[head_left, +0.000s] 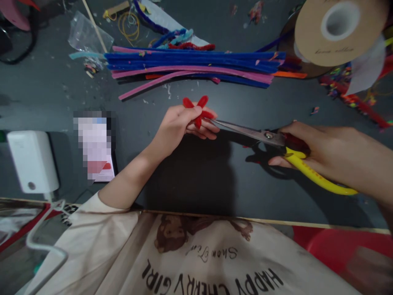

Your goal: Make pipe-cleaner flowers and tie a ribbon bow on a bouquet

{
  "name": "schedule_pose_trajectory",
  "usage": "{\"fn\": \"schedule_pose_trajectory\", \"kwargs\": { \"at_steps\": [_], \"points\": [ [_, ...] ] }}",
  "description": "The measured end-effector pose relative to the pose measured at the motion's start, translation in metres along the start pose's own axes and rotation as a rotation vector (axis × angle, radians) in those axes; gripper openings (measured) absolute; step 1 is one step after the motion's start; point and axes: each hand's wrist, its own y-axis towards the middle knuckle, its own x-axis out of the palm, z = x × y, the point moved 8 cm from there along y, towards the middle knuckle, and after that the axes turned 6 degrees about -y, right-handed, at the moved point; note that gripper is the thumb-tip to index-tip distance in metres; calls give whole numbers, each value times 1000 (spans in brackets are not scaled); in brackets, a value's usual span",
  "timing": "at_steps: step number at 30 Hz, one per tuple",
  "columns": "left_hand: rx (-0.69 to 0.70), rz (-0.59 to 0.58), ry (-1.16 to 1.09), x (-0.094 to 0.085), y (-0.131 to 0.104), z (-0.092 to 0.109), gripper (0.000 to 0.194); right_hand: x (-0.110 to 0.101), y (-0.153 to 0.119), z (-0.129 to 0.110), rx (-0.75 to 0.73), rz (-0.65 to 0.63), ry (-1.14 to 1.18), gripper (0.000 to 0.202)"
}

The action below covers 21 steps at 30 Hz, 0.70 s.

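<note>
Between the thumb and fingers of my left hand [181,123] is a red fuzzy flower shape [201,102], its petals spread apart. My right hand [334,151] grips a pair of scissors [254,131] with yellow and dark handles. The blades point left, and their tips reach the flower's lower right petal. Whether the tips touch the petal or are just beside it, I cannot tell. Part of the scissors' handle is hidden by my right hand.
Beyond my hands lies a bundle of blue and pink pipe cleaners [196,63]. A cardboard spool [307,37] stands at the back right, near colourful scraps [346,90]. A phone [95,147] and a white power bank [33,162] with a cable lie on the left.
</note>
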Motion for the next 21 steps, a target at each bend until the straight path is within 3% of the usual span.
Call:
{"fn": "schedule_pose_trajectory", "kwargs": {
  "at_steps": [6, 17, 21],
  "points": [
    [24, -7, -28, 0, 1, 0, 31, 4, -4, 1, -34, 17, -51, 86],
    [50, -30, 38, -2, 0, 0, 38, 7, 2, 0, 38, -129, -42, 101],
    [39, -31, 3, 0, 0, -1, 34, 7, 3, -2, 10, -99, -60, 98]
  ]
}}
